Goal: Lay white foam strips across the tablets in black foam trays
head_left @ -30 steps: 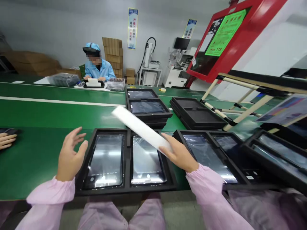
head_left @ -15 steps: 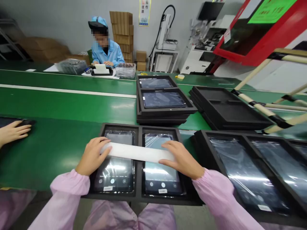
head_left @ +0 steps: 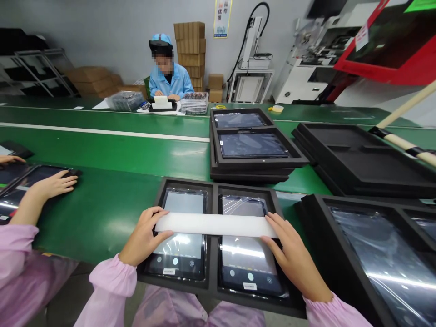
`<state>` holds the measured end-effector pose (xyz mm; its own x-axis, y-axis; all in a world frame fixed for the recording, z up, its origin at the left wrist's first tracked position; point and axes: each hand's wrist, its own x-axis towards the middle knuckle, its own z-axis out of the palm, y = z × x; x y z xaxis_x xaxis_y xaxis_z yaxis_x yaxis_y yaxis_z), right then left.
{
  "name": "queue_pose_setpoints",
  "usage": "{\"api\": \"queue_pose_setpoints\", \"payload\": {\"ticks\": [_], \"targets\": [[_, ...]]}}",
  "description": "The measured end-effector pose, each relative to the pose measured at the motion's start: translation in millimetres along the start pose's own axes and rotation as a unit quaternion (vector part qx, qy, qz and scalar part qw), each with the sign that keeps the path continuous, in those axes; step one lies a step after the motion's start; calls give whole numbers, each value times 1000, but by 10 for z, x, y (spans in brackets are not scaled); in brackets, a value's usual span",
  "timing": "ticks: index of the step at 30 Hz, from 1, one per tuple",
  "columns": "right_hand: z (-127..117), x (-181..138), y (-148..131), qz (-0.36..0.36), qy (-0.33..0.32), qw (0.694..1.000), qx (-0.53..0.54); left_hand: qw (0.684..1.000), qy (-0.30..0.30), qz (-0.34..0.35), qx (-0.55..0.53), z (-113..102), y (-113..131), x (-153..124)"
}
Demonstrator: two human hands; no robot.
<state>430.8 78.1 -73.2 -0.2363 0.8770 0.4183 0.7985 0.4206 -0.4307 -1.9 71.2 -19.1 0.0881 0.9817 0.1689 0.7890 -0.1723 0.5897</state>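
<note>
The fingers of the left hand (head_left: 145,238) hold one end of a white strip (head_left: 214,225), and the fingers of the right hand (head_left: 289,245) hold the other end. A second ago only the right hand had it, tipped up at a slant; now it lies almost straight between both hands, so it looks steadier. It goes across the left tablet (head_left: 184,245) and right tablet (head_left: 243,254), but I can't tell if it touches them. It is long, flat, plain and smooth. The tablets sit in a black tray (head_left: 213,254) by the near edge of the green counter (head_left: 112,213). A stack of trays (head_left: 252,164) is behind, toward the far edge. Another person's hand (head_left: 51,186) is off to the left, near the same edge.
</note>
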Motion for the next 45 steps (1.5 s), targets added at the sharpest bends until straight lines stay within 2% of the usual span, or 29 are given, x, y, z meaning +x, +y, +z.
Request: {"api": "queue_pose_setpoints", "payload": {"ticks": [8,15,25,30,34,45], "targets": [[-25,-49,-23,12,4,1000,18,1000,24,-16,-8,-9,52,-35],[-53,-47,-45,24,3,999,35,1000,18,-4,-8,9,33,-32],[-101,-29,-65,101,20,988,114,1000,22,-9,-5,11,50,13],[-144,34,-95,153,57,974,158,999,47,0,-8,34,-18,82],[-182,70,-109,199,81,960,182,999,42,-9,12,46,-51,127],[-133,81,-67,200,72,961,178,999,30,-26,31,69,-93,165]]}}
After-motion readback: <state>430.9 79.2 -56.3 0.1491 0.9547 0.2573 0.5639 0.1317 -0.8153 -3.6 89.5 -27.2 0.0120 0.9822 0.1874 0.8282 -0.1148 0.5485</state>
